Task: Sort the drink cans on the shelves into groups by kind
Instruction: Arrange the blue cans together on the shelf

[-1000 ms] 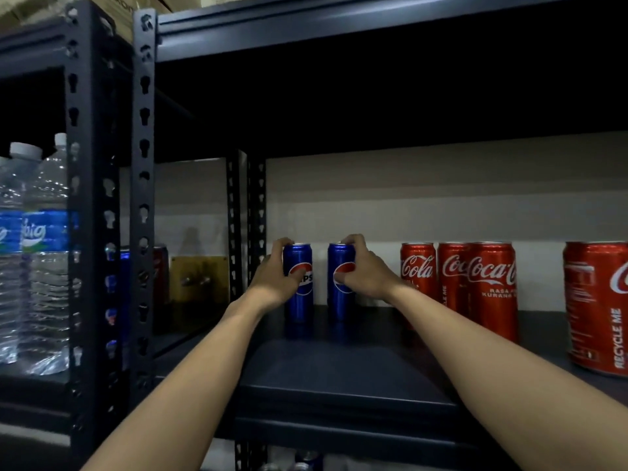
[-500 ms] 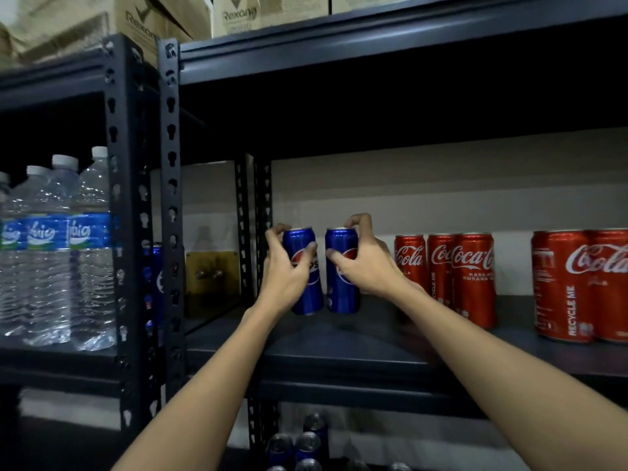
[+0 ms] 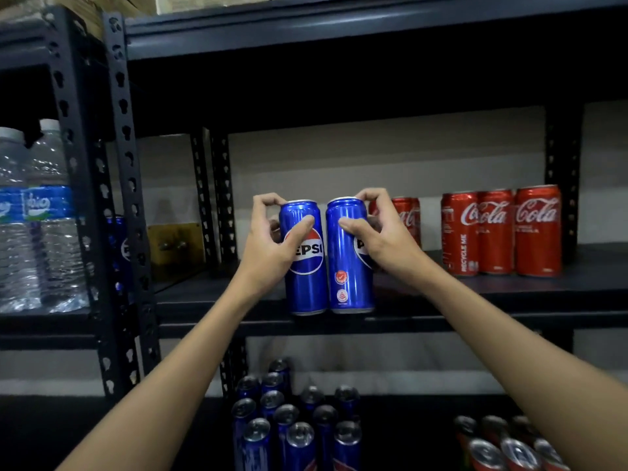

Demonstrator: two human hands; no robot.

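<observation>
My left hand (image 3: 272, 248) grips a blue Pepsi can (image 3: 303, 283), fingers curled over its top rim and thumb across its front. Beside it, my right hand (image 3: 380, 237) grips a second blue Pepsi can (image 3: 350, 277) the same way. Both cans are upright, side by side in front of the middle shelf's (image 3: 492, 297) front edge. Red Coca-Cola cans (image 3: 501, 232) stand in a row at the right of that shelf, with more red cans (image 3: 407, 215) partly hidden behind my right hand.
Several blue Pepsi cans (image 3: 289, 426) are grouped on the lower shelf, with red cans (image 3: 503, 447) at its right. Water bottles (image 3: 37, 219) fill the left rack beyond the black uprights (image 3: 125, 198). Another blue can (image 3: 120, 246) shows behind the upright.
Both hands have pulled the two Pepsi cans from the back of the shelf toward its front edge. The view has tilted down, revealing the lower shelf's cans.
</observation>
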